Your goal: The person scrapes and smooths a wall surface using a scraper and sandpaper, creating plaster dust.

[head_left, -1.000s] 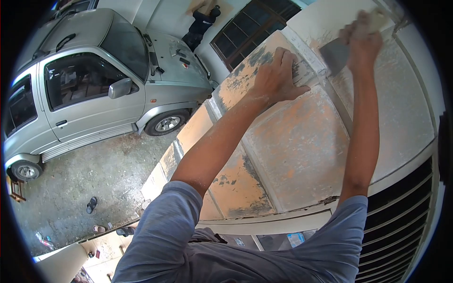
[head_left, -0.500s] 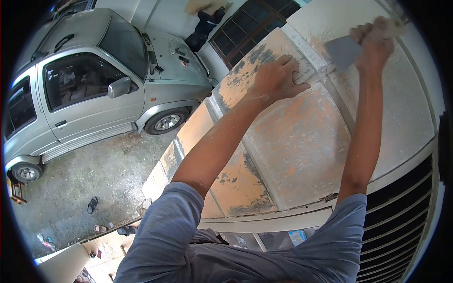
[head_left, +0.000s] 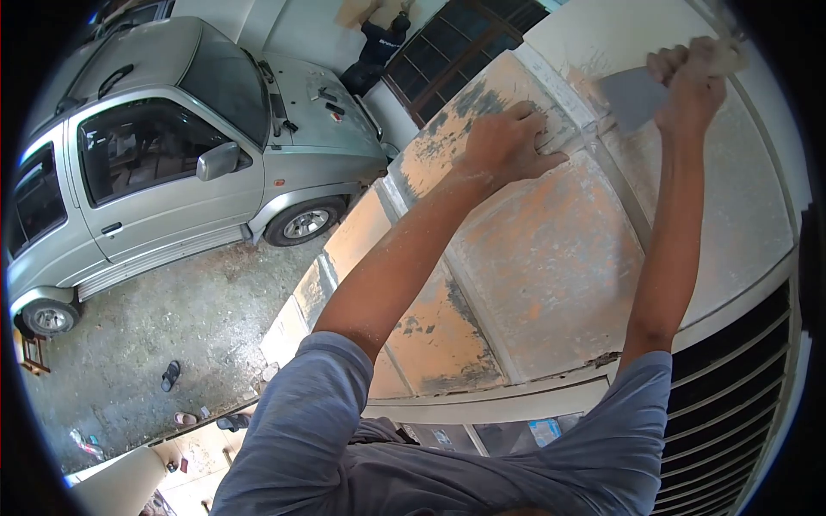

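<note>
My right hand (head_left: 691,93) is closed round the handle of a wide-bladed scraper (head_left: 633,97). Its grey blade lies against the upper part of a panelled wall (head_left: 538,249), beside a raised strip between panels; whether the edge is pressed in cannot be made out. My left hand (head_left: 508,144) rests on the same wall, left of that strip, holding nothing, its thumb apart from the bent fingers. Orange patches, grey smears and flaking paint mark the panels near both hands.
A silver car (head_left: 172,163) stands on the floor to the left. Behind it, a person in dark clothes (head_left: 379,47) reaches up at a wall near a barred window (head_left: 452,52). Slatted bars (head_left: 731,404) lie at lower right. A dark sandal (head_left: 170,376) is on the ground.
My right hand and the scraper have moved slightly to the right. My left hand stays in place on the wall.
</note>
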`<state>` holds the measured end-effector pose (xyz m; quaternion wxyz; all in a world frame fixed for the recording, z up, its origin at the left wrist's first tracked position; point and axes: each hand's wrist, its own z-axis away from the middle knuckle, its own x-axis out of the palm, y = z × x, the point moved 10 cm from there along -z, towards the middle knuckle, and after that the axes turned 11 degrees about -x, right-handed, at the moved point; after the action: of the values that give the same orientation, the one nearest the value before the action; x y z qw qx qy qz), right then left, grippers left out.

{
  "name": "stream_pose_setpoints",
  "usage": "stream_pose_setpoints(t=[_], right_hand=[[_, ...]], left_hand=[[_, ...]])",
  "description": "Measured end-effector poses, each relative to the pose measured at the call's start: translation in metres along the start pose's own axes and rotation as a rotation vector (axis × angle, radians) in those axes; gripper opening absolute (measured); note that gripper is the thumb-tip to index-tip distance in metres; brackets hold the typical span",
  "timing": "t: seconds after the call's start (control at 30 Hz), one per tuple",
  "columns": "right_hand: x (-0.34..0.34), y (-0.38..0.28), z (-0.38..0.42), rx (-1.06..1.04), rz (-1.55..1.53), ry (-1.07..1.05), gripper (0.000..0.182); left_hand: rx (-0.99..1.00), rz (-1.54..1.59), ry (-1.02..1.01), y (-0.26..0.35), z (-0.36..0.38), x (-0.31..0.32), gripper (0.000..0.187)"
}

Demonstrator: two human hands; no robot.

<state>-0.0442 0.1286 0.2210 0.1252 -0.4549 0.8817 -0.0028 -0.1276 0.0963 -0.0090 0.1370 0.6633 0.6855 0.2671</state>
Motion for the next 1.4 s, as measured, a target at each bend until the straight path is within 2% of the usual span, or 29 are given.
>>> stream_pose_setpoints(t=[0.07, 0.13, 0.27, 0.3, 0.33, 0.4, 0.43, 0.5, 0.53, 0.6, 0.63, 0.67, 0.73, 0.77, 0.83, 0.87, 0.93, 1.0, 1.07, 1.13, 1.2, 1.23, 1.27, 1.33, 1.4], right_hand=[[-0.002, 0.014, 0.011, -0.068, 0.088, -0.044, 0.032], [0.024, 0.026, 0.036, 0.096, 0.087, -0.230, 0.033], [-0.010, 0.009, 0.006, -0.058, -0.015, -0.080, 0.033], [0.006, 0.010, 0.024, -0.057, 0.162, -0.123, 0.033], [0.014, 0.009, 0.025, -0.064, 0.157, -0.121, 0.033], [0.030, 0.017, 0.030, 0.009, 0.136, -0.253, 0.034], [0.030, 0.015, 0.025, 0.012, 0.140, -0.249, 0.034], [0.013, 0.003, 0.006, -0.042, 0.121, -0.004, 0.036], [0.015, 0.010, 0.013, -0.040, 0.118, -0.001, 0.036], [0.048, 0.038, 0.036, 0.095, 0.198, -0.312, 0.036], [0.044, 0.022, 0.028, -0.061, 0.307, -0.257, 0.038], [0.033, 0.016, 0.013, -0.054, 0.148, -0.116, 0.039], [0.016, 0.010, -0.003, -0.045, 0.070, 0.003, 0.039], [0.016, 0.017, 0.004, -0.045, 0.065, 0.002, 0.039], [0.043, 0.040, 0.032, 0.094, 0.198, -0.232, 0.038], [0.043, 0.036, 0.027, 0.090, 0.198, -0.229, 0.038], [0.021, 0.015, 0.006, -0.001, 0.068, 0.035, 0.038], [0.009, 0.024, -0.001, 0.010, 0.007, 0.045, 0.038], [0.046, 0.041, 0.032, 0.089, 0.133, -0.202, 0.039], [0.038, 0.024, 0.017, 0.043, 0.233, -0.143, 0.038], [0.014, 0.018, -0.017, -0.030, -0.152, -0.047, 0.037], [0.010, 0.027, -0.005, -0.026, 0.242, -0.009, 0.033], [0.016, 0.032, 0.006, -0.027, 0.241, -0.005, 0.033], [0.044, 0.052, 0.026, 0.110, 0.151, -0.212, 0.032], [0.027, 0.027, 0.005, -0.050, 0.122, -0.047, 0.036]], left_hand=[[-0.021, -0.002, -0.029, 0.000, 0.000, 0.002, 0.049], [-0.010, 0.005, -0.030, 0.001, -0.001, 0.002, 0.049], [-0.016, 0.016, -0.015, 0.000, 0.001, 0.001, 0.049], [-0.016, 0.010, -0.012, -0.002, 0.001, 0.000, 0.049], [-0.008, 0.007, -0.005, -0.001, 0.000, 0.000, 0.049], [0.001, 0.009, -0.007, 0.001, 0.000, 0.002, 0.049], [-0.011, 0.010, -0.019, 0.001, 0.001, 0.001, 0.049], [-0.033, 0.011, -0.032, 0.000, 0.004, 0.001, 0.049], [-0.026, 0.016, -0.029, -0.001, 0.003, 0.001, 0.049], [-0.012, 0.026, -0.021, 0.001, 0.000, 0.001, 0.050], [-0.019, 0.023, -0.024, 0.000, 0.001, 0.001, 0.049], [-0.031, 0.021, -0.026, -0.001, 0.002, 0.002, 0.049], [-0.046, 0.009, -0.041, -0.001, 0.002, 0.002, 0.048], [-0.053, -0.008, -0.058, -0.001, 0.001, 0.002, 0.048], [-0.039, -0.008, -0.047, -0.001, 0.001, 0.002, 0.048], [-0.026, -0.006, -0.041, -0.001, 0.002, 0.002, 0.047], [-0.039, -0.006, -0.057, -0.001, 0.001, 0.003, 0.047], [-0.062, -0.004, -0.075, -0.003, 0.003, 0.005, 0.048], [-0.029, -0.004, -0.049, -0.002, 0.001, 0.004, 0.048], [-0.017, -0.006, -0.043, -0.003, 0.001, 0.005, 0.048], [-0.015, -0.004, -0.041, -0.002, 0.002, 0.004, 0.048], [-0.026, -0.013, -0.051, -0.002, 0.003, 0.004, 0.048], [-0.029, -0.021, -0.059, -0.001, 0.001, 0.004, 0.048], [-0.013, -0.022, -0.042, 0.000, 0.001, 0.004, 0.048], [-0.007, -0.029, -0.025, -0.001, 0.001, 0.002, 0.048]])
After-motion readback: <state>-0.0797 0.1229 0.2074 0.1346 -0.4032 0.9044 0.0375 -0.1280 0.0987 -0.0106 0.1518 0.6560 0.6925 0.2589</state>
